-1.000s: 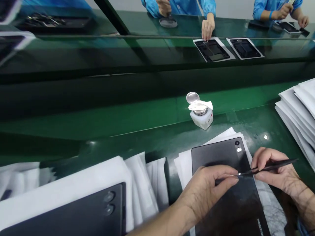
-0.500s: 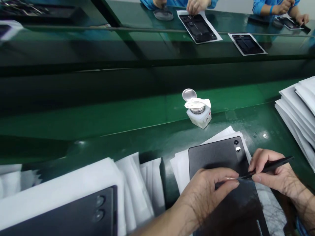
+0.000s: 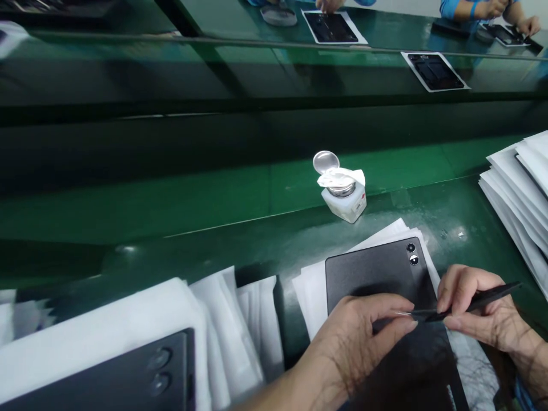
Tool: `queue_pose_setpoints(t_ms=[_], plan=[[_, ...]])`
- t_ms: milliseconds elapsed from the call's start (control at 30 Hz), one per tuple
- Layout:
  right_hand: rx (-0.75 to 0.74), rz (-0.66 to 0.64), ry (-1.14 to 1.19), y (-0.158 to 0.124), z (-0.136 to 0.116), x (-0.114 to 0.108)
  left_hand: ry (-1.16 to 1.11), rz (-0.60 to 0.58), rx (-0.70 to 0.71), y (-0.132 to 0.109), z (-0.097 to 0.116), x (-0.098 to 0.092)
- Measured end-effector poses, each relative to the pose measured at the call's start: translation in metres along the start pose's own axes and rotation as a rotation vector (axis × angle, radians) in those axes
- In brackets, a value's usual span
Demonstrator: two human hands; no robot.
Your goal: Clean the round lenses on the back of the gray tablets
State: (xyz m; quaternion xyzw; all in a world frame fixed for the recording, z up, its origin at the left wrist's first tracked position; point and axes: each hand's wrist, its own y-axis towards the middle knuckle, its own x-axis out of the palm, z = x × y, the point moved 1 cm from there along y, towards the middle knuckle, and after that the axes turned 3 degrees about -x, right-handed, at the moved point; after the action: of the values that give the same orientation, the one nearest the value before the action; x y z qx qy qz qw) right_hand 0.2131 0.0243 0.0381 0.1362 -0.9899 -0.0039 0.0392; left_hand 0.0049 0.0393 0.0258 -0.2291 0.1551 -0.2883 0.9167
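My right hand [image 3: 479, 302] is closed around slim black tweezers [image 3: 492, 297], their tips pointing left. Thumb and fingers of my left hand [image 3: 363, 331] pinch together at those tips, on something thin and shiny that is too small to name. Under both hands lies a black tablet [image 3: 370, 271], back side up, with two round camera rings at its upper right corner. White foam sleeves [image 3: 310, 299] stick out from beneath it.
A white dispenser bottle [image 3: 346, 205] with its metal lid flipped up stands behind the tablet. White sleeves [image 3: 514, 188] are stacked at right. Another tablet [image 3: 111, 377] lies on sleeves at lower left. Across the green bench, co-workers' hands [image 3: 329, 4] work near black tablet shells [image 3: 434, 71].
My right hand has shifted slightly right and down with the tweezers, while my left stays nearly in place. Across the bench, a co-worker's tablet shell has moved back and left.
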Motion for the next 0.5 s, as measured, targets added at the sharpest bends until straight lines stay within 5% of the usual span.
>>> queue_pose_setpoints(t_ms=[67,233,500], plan=[[-0.01,0.07,0.081,0.003,0.006,0.002,-0.009,0.006,-0.015,0.0,-0.001,0.001],[0.065,0.499,0.409,0.028,0.032,0.004,-0.011,0.012,-0.069,-0.002,-0.008,0.003],[0.176,0.571,0.457,0.046,0.048,0.008,-0.095,-0.075,-0.021,0.001,-0.026,0.004]])
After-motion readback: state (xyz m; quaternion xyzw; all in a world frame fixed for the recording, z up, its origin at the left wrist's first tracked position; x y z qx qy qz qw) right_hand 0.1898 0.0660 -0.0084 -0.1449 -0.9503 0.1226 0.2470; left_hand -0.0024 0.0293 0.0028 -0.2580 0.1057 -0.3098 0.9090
